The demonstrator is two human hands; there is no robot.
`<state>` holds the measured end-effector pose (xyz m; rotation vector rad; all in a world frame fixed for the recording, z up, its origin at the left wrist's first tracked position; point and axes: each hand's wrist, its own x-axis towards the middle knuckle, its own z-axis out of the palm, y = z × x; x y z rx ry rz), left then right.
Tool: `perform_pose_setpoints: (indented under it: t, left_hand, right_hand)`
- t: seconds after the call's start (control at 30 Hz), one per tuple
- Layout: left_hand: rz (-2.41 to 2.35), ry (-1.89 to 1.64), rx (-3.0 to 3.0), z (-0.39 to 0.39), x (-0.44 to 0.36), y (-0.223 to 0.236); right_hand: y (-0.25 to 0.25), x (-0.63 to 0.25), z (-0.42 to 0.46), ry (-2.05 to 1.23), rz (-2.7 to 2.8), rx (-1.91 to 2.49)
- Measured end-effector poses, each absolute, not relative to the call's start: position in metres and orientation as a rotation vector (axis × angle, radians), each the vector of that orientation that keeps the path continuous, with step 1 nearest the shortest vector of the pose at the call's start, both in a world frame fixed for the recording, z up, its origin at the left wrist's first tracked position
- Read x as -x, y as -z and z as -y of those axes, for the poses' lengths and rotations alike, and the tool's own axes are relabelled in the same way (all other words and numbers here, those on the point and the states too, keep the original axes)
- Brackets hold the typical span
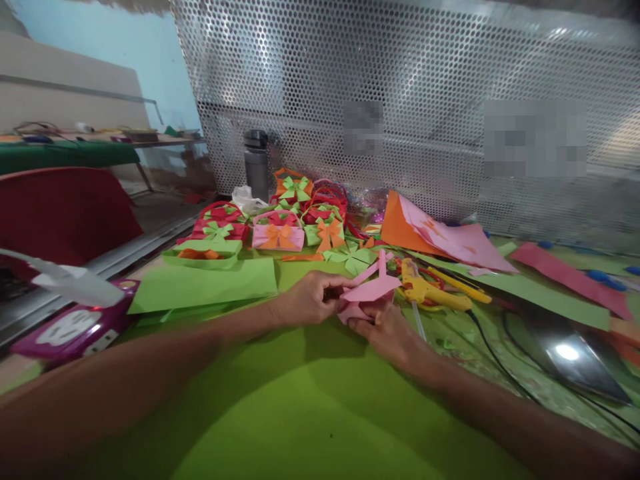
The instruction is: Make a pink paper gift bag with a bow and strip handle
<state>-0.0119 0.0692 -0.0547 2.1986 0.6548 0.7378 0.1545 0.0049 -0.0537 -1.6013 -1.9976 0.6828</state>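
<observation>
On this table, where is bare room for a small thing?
The near green tabletop, between the left forearm, the right forearm and the held pink piece, is bare but for one speck. It is crowded beyond that piece with small bags, and at right with a yellow glue gun and green strip.

One view, from the head, facing forward and down; green tabletop (pixel 300 413) close below; perforated panel (pixel 430 67) beyond.

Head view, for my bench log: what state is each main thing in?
Left hand, closed on pink paper
Right hand, closed on it
Pink paper, folded
Glue gun, lying down, corded
Bottle, upright, capped
Power strip, plug inserted, red light lit
Pink bag, upright, handle raised
Green sheets, lying stacked
</observation>
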Motion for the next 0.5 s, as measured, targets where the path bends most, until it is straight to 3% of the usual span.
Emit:
perform_pose_setpoints:
  t: [0.5]
  left_hand:
    - [-0.679, -0.711, -2.239, -0.0708, 0.013, 0.0524]
  right_hand:
    - [0.0505, -0.1536, -0.0031, -0.699, 2.014, 1.632]
